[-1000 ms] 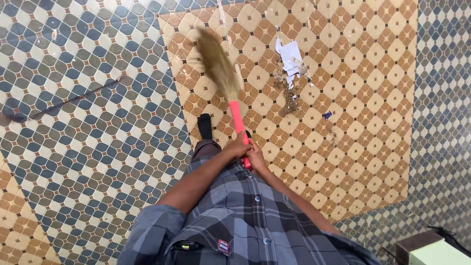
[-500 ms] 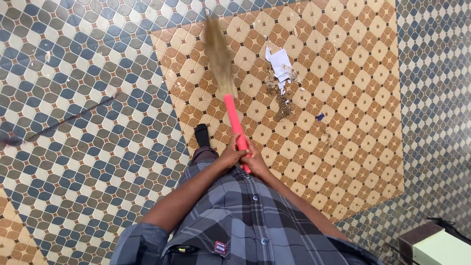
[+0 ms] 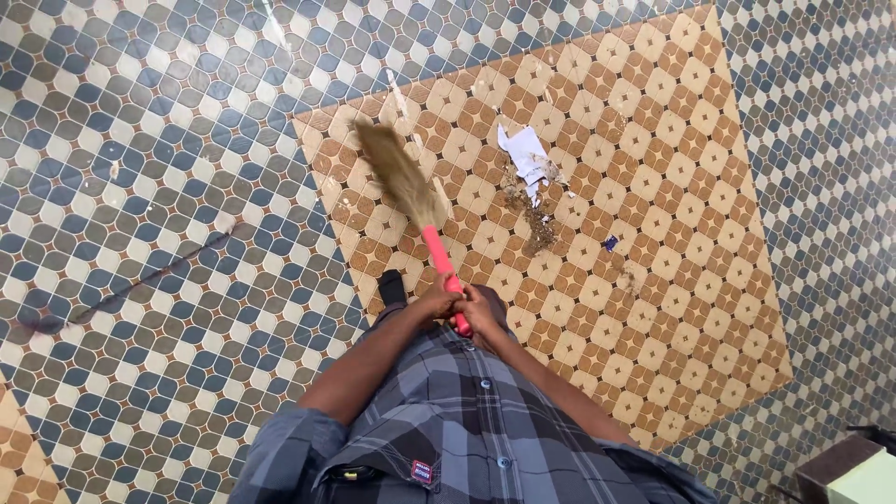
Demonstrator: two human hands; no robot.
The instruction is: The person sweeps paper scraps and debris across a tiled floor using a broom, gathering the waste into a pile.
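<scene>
Both hands grip the pink handle of a grass broom (image 3: 411, 201) in front of my body. My left hand (image 3: 437, 298) holds the handle on the left side, and my right hand (image 3: 483, 312) closes on its lower end. The straw-coloured bristles point up and to the left over the brown-and-cream tiled patch of floor (image 3: 653, 233). To the right of the bristles lies a pile of dust (image 3: 537, 219) with a crumpled white paper scrap (image 3: 525, 154) at its top. A small blue scrap (image 3: 609, 243) lies further right.
Blue, grey and cream patterned tiles (image 3: 168, 187) surround the brown patch. My dark shoe (image 3: 391, 286) shows just below the broom head. A brown and pale green box (image 3: 854, 471) sits at the bottom right corner.
The broom head has swung left and nearer, away from the dust pile. The view has shifted so the floor and litter appear lower in the frame.
</scene>
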